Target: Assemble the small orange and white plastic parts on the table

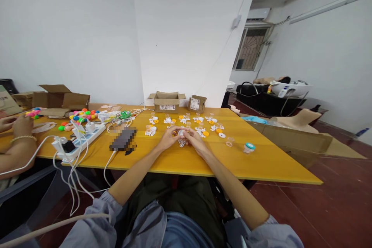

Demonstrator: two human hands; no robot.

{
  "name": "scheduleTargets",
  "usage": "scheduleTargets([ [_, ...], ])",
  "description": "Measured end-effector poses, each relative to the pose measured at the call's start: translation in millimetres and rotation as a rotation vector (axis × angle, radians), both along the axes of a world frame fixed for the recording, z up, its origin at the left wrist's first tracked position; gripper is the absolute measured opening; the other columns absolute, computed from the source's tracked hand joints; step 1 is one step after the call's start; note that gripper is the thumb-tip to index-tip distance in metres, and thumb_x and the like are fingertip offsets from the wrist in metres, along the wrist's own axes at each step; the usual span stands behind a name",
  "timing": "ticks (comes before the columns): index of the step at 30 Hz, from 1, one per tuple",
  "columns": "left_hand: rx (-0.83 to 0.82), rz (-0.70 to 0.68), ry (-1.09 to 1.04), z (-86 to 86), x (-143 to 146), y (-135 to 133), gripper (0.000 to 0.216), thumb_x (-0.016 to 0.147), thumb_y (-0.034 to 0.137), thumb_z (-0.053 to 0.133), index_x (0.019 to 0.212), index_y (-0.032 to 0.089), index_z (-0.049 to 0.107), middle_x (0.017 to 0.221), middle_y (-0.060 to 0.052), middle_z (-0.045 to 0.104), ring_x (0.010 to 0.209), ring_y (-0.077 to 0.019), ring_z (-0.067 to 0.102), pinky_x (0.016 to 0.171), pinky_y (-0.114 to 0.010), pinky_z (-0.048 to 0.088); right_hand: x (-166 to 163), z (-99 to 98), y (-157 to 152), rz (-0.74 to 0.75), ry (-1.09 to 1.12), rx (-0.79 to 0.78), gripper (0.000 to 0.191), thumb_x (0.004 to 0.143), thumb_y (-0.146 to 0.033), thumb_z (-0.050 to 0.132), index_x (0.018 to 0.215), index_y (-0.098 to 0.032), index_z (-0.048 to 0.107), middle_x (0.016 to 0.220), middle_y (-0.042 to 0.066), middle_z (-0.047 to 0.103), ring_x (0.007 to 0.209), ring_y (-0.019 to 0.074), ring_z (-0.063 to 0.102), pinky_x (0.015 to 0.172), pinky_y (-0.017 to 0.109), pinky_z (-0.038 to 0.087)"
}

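Observation:
My left hand [169, 138] and my right hand [195, 141] meet over the middle of the table, with fingers closed around a small white round plastic piece [180, 133]. Its detail is partly hidden by my fingertips. Just below my fingers lie small white cut-out plastic parts [182, 143]. Around and beyond my hands are several groups of white discs, orange rings [205, 134] and clear cups. A separate clear cup [229, 142] sits to the right of my right hand. Farther right stands a clear container with a teal-and-white lid [249, 147].
Two cardboard boxes, a wider open one [166, 102] and a smaller one [197, 104], stand against the wall. Left are a dark pixelated device [123, 138], a power strip [84, 143] with trailing cables, and colourful balls [84, 114]. Another person's arm [21, 143] rests at far left.

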State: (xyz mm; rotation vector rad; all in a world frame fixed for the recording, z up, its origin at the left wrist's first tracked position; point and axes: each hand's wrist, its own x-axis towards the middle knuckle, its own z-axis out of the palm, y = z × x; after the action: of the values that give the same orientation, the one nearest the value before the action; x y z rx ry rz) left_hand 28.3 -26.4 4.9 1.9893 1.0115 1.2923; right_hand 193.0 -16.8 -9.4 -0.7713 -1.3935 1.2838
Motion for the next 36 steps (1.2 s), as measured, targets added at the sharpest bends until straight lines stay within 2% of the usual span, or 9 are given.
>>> scheduleTargets([
  [7, -0.058, 0.023, -0.048, -0.6, -0.1, 3.6, 0.031, 0.079, 0.036, 0.074, 0.106, 0.019, 0.071, 0.105, -0.006, 0.074, 0.098, -0.0197, 0.067, 0.087, -0.03, 0.052, 1.0, 2.0, 0.5, 0.02, 0.048, -0.063, 0.046, 0.063, -0.058, 0.081, 0.088, -0.021, 0.069, 0.071, 0.001, 0.069, 0.06, 0.0149, 0.062, 0.048, 0.024, 0.048],
  [12, -0.053, 0.013, -0.04, 2.0, -1.2, 1.5, 0.033, 0.082, 0.04, 0.071, 0.108, 0.02, 0.072, 0.107, -0.008, 0.075, 0.098, -0.0214, 0.068, 0.087, -0.032, 0.053, 3.2, 2.0, 1.7, 0.06, 0.098, -0.109, 0.032, 0.067, -0.043, 0.083, 0.087, -0.022, 0.07, 0.077, 0.003, 0.071, 0.061, 0.0155, 0.065, 0.05, 0.027, 0.053],
  [16, -0.032, 0.008, -0.044, 3.9, -1.1, 0.0, 0.037, 0.086, 0.046, 0.064, 0.109, 0.019, 0.073, 0.109, -0.008, 0.075, 0.098, -0.0221, 0.067, 0.088, -0.033, 0.052, 4.8, 3.6, 1.8, 0.089, 0.125, -0.162, 0.025, 0.065, -0.031, 0.085, 0.084, -0.022, 0.071, 0.078, 0.003, 0.072, 0.061, 0.0155, 0.065, 0.054, 0.029, 0.056],
  [22, -0.028, 0.085, -0.005, 5.9, -4.1, -0.6, 0.038, 0.094, 0.046, 0.05, 0.1, 0.018, 0.074, 0.09, -0.005, 0.075, 0.087, -0.0219, 0.066, 0.082, -0.033, 0.052, 4.7, 5.9, -0.3, 0.048, 0.14, -0.178, 0.026, 0.062, -0.033, 0.086, 0.081, -0.021, 0.072, 0.072, 0.001, 0.07, 0.059, 0.0139, 0.064, 0.053, 0.026, 0.053],
  [26, 0.018, 0.195, 0.122, 4.4, -5.3, -2.5, 0.027, 0.091, 0.032, 0.05, 0.099, 0.019, 0.072, 0.094, -0.004, 0.074, 0.087, -0.0206, 0.065, 0.084, -0.032, 0.052, 5.6, 4.9, 0.3, 0.035, 0.133, -0.16, 0.029, 0.062, -0.037, 0.086, 0.082, -0.021, 0.073, 0.071, 0.001, 0.069, 0.06, 0.0141, 0.064, 0.055, 0.026, 0.053],
  [30, 0.081, 0.225, 0.37, 0.5, -4.4, -6.6, 0.021, 0.079, 0.016, 0.055, 0.095, 0.021, 0.069, 0.099, -0.005, 0.072, 0.093, -0.0218, 0.065, 0.088, -0.033, 0.051, 6.3, 3.9, 1.8, 0.018, 0.136, -0.158, 0.027, 0.063, -0.038, 0.084, 0.082, -0.022, 0.074, 0.076, 0.002, 0.071, 0.06, 0.0137, 0.064, 0.055, 0.025, 0.053],
  [33, 0.094, 0.222, 0.499, -1.2, -4.4, -9.6, 0.019, 0.076, 0.013, 0.057, 0.091, 0.021, 0.065, 0.099, -0.006, 0.069, 0.096, -0.0235, 0.064, 0.088, -0.035, 0.051, 6.2, 3.0, 2.6, 0.01, 0.136, -0.154, 0.023, 0.066, -0.038, 0.082, 0.081, -0.022, 0.074, 0.078, 0.002, 0.071, 0.061, 0.0137, 0.064, 0.056, 0.026, 0.054],
  [36, 0.116, 0.21, 0.54, -1.3, -5.2, -11.4, 0.017, 0.077, 0.012, 0.056, 0.09, 0.021, 0.061, 0.097, -0.006, 0.067, 0.095, -0.0233, 0.063, 0.087, -0.035, 0.052, 6.0, 2.0, 3.1, 0.003, 0.133, -0.156, 0.019, 0.07, -0.037, 0.08, 0.08, -0.022, 0.074, 0.076, 0.002, 0.071, 0.061, 0.0142, 0.065, 0.057, 0.026, 0.055],
])
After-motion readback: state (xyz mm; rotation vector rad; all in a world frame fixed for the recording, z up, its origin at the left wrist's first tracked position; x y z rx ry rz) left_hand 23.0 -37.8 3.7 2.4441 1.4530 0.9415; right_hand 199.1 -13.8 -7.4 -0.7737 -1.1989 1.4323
